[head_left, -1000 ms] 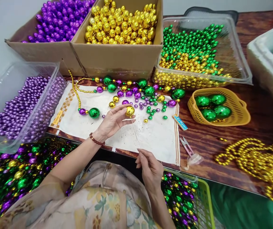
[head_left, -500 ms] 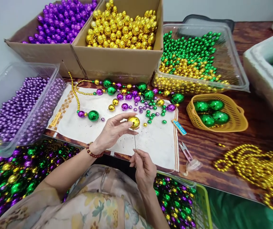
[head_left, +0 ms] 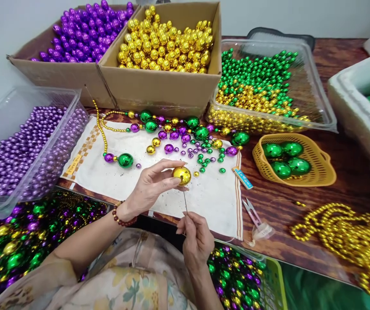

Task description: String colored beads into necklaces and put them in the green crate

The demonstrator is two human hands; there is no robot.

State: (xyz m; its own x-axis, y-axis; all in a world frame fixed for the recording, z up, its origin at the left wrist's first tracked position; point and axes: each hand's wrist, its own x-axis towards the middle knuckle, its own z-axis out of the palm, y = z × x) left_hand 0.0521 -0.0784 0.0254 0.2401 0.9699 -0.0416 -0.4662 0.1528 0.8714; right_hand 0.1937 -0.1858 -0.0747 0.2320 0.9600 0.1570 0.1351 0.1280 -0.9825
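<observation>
While I look down through the head camera from afar, what I mind is the line between the needle (head_left: 185,202) and the gold ball (head_left: 182,175). The left hand (head_left: 152,184) has thumb and fingers closed on the ball, holding it at the fingertips above the cloth (head_left: 213,204). The right hand (head_left: 198,241) sits nearer the body, thumb and fingertips pinched together on the lower part of the needle. Its long axis runs up and away from the right hand, leaning slightly left, aimed at the ball's near underside. From the right hand, then, I read the ball as lying ahead and a little left; the left hand is the nearer, being in contact with it. Whether the tip is inside the ball or just short of it I cannot tell, and I can make out no hole from here. I judge that this alignment matters most. Beyond the ball, loose beads (head_left: 200,161) lie scattered on the cloth; a strand (head_left: 98,125) lies to its left, while snips (head_left: 255,217) rest on the table (head_left: 301,254) at right.
</observation>
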